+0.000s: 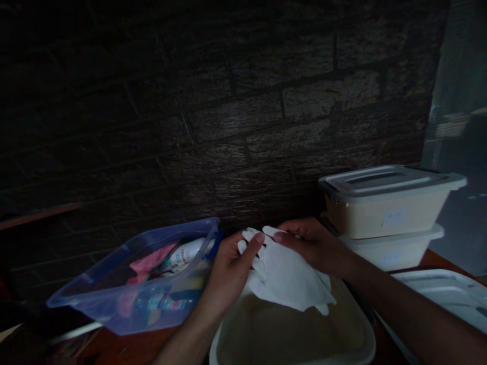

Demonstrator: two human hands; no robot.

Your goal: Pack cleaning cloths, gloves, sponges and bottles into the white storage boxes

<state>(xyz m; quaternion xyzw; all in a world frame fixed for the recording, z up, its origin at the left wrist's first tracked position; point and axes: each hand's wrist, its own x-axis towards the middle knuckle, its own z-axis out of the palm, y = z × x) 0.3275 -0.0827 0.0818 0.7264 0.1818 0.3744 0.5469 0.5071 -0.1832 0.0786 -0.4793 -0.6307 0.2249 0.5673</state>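
Observation:
White cloth gloves (291, 279), bunched together with finger-shaped ends at the top, are held up between both hands. My left hand (236, 258) pinches their left side, thumb on top. On the upper right, my right hand (308, 238) grips them between thumb and bent fingers. Directly beneath the gloves stands an open beige plastic box (289, 339); its inside looks bare where it shows. How many gloves there are I cannot tell, since the layers overlap.
On the left, a clear blue plastic bin (125, 299) holds a white bottle (186, 253), a pink cloth (152, 261) and other items. Two lidded boxes (391, 213) are stacked at right. A loose white lid (449, 294) lies before them. A dark brick-patterned wall (236, 126) stands behind.

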